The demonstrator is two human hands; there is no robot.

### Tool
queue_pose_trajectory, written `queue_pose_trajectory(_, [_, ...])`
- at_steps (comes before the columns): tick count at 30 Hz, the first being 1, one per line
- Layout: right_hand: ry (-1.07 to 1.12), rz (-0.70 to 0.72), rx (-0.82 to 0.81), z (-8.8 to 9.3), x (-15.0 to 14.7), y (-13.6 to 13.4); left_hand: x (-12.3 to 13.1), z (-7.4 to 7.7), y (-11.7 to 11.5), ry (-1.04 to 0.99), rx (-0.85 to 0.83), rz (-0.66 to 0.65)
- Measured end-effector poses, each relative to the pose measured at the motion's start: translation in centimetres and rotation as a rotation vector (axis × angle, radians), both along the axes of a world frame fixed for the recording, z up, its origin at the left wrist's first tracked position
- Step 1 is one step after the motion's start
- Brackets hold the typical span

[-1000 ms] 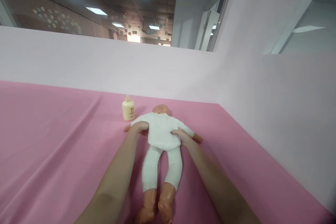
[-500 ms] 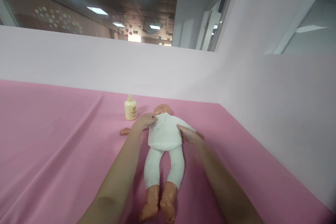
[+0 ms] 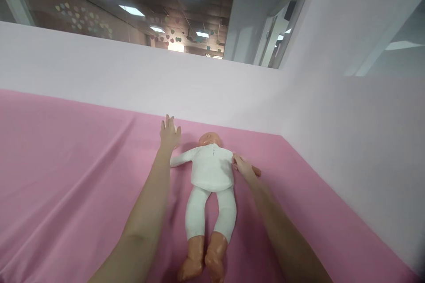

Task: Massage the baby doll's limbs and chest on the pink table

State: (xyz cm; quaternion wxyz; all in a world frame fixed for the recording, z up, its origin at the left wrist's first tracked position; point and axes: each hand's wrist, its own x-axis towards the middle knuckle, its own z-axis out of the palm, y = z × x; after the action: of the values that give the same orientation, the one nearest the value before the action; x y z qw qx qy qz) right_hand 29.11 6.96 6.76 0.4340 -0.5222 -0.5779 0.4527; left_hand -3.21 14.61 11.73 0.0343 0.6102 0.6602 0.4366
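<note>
A baby doll (image 3: 212,168) in a white top and white trousers lies on its back on the pink cloth (image 3: 99,177), feet toward me. My left hand (image 3: 170,133) is beyond the doll's outstretched arm, fingers spread, in front of the pale bottle (image 3: 176,129), which is almost wholly hidden; whether they touch is unclear. At the doll's other shoulder, my right hand (image 3: 241,166) has its fingers bent together against the white sleeve. What lies between those fingers is too small to make out.
A white wall (image 3: 139,82) rises behind the cloth, and another wall (image 3: 358,141) runs along the right side. Above the back wall, a window (image 3: 133,9) shows ceiling lights and heart-shaped decorations.
My left hand has left the doll's shoulder and moved up and left to the bottle, its fingers spreading. My right hand has shifted slightly up the doll's side, its fingers now bent in.
</note>
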Motion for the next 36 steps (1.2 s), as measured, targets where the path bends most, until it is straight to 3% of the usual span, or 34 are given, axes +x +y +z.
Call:
queue_pose_trajectory(4, [-0.148, -0.037, 0.192, 0.6, -2.7, -1.1, -0.5, -0.8, 0.2, 0.054, -0.088, -0.021])
queue_pose_trajectory(8, [-0.253, 0.045, 0.349, 1.3, -4.8, -2.8, 0.3, 0.0, -0.1, 0.032, -0.081, 0.007])
queue_pose_trajectory(11, [-0.321, 0.166, 0.466, 1.5, -5.9, -3.8, 2.6, 1.1, -0.7, 0.072, -0.051, -0.088])
queue_pose_trajectory(14, [-0.439, 0.309, 0.501, 1.0, -6.8, -4.6, 6.8, 1.4, -1.8, 0.168, -0.022, -0.296])
queue_pose_trajectory(18, [-0.675, 0.385, 0.536, -0.2, -7.6, -4.6, 12.4, -1.1, -3.2, 0.319, -0.09, -0.534])
queue_pose_trajectory(21, [-0.833, 0.403, 0.561, -0.9, -7.8, -4.0, 14.3, -4.1, -3.5, 0.439, -0.178, -0.595])
queue_pose_trajectory(26, [-0.92, 0.403, 0.584, -1.4, -7.6, -3.1, 13.8, -6.7, -2.5, 0.512, -0.153, -0.569])
queue_pose_trajectory(36, [-0.654, 0.466, 0.637, -2.7, -5.0, -0.8, 10.8, -9.8, -2.7, 0.516, 0.039, -0.693])
